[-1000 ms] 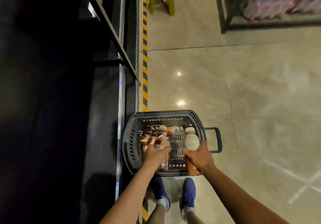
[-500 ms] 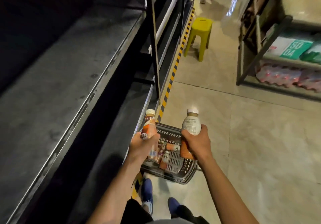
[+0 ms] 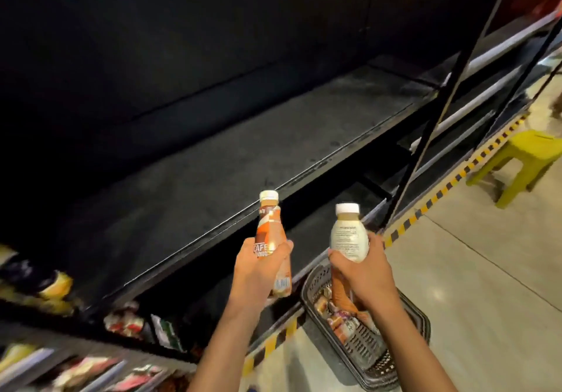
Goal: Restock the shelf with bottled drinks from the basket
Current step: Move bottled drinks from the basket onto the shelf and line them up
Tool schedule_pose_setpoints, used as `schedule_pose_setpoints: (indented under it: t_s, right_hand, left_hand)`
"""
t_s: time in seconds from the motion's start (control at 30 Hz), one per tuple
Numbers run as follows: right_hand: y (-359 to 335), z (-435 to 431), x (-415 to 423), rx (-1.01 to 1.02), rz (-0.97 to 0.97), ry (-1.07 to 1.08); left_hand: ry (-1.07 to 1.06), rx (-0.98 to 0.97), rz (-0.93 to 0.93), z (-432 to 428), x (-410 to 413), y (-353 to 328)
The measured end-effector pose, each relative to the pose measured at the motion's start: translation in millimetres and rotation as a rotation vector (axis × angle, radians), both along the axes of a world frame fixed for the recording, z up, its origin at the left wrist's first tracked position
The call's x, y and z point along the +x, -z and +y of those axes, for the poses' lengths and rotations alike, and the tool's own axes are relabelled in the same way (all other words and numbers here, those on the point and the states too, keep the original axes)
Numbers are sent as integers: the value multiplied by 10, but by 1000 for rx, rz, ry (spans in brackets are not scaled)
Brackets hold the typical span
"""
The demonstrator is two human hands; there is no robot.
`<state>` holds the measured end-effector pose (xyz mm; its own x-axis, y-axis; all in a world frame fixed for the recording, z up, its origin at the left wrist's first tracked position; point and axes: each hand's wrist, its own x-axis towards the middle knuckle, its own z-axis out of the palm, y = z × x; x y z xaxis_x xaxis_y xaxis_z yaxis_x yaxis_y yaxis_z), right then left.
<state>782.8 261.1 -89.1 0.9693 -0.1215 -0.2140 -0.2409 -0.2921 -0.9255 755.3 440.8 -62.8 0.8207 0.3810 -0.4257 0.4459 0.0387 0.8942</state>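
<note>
We count two bottles in the air, one per hand, plus one basket (image 3: 369,349) and one yellow stool (image 3: 529,157). More bottles lie in the basket, but they are too blurred to count.

The left hand (image 3: 258,267) wraps its fingers and thumb round the lower body of the orange bottle (image 3: 268,227), holding it upright just in front of the front edge of the dark shelf (image 3: 213,160). That bottle has a tan cap, an orange and white label reading "CAFE", and a barcode near its base. The right hand (image 3: 363,270) grips the pale bottle (image 3: 348,235) round its middle, also upright, a little further out from the shelf edge than the first. It has a white cap, a cream upper label with fine print, and a brown lower half showing under the fingers.

The basket sits on the tiled floor (image 3: 486,285) below the shelf, under the right hand, beside the yellow and black striped tape (image 3: 425,206). The stool stands further along the shelf, beyond the tape. Blurred packets (image 3: 124,324) fill the lower shelves.
</note>
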Motion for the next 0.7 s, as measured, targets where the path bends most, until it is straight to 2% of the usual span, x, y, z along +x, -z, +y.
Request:
schedule_pose_setpoints:
  t_s: [0.3,0.7]
  right_hand:
    - [-634,1559,-744,73,-106,-373]
    - [-1209,3351,-2766,256,-186,-712]
  left_hand:
    - [-332,122,-168,1187,-1492,-711]
    - [-709,183,-287,2655,-3858,-1110]
